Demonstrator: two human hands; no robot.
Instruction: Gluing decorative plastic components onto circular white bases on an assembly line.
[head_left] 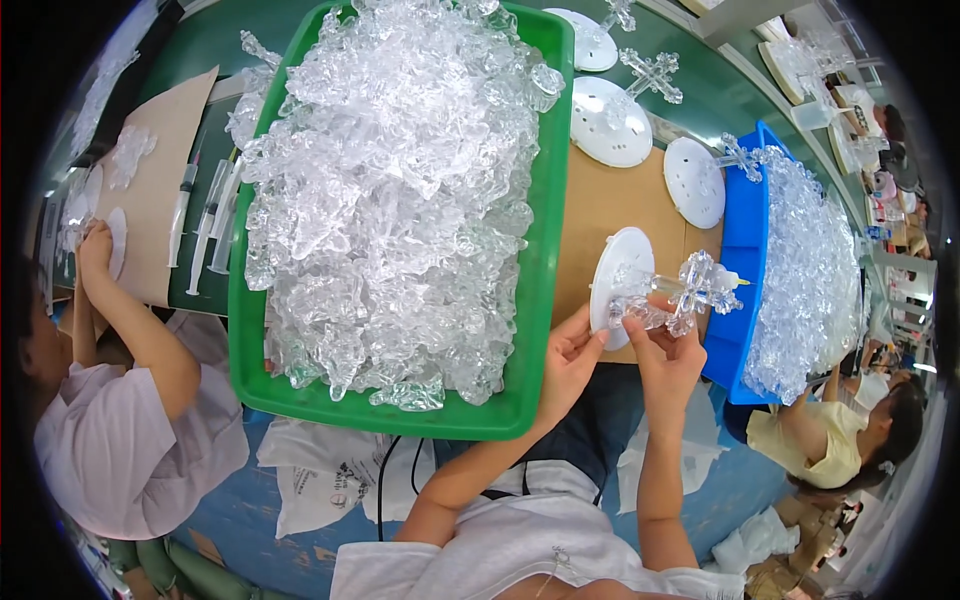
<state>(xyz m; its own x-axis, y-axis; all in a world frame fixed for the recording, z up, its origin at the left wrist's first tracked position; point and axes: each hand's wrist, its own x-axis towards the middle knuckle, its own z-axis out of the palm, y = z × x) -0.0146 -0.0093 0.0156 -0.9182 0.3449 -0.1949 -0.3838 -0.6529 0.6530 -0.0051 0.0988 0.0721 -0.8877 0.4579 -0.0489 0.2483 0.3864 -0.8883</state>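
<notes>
A round white disc [606,275] stands tilted in front of me, with clear plastic parts at its right face. My left hand [570,358] pinches the disc's lower rim. At the clear plastic figure [645,314], my right hand [667,362] has its thumb and fingers closed, close to the disc. A clear cross-shaped ornament [703,288] is above the right fingers, and a pale pointed tip [738,281] sticks out beside it. Overlapping clear parts hide whether the figure touches the disc and what else the right fingers hold.
A green tray [549,200] heaped with clear pieces stands left of my hands; a blue bin [742,240] of clear pieces stands right. Beyond are white discs with crosses, one disc [692,182] near the bin. Syringes [208,225] lie left. People sit on both sides.
</notes>
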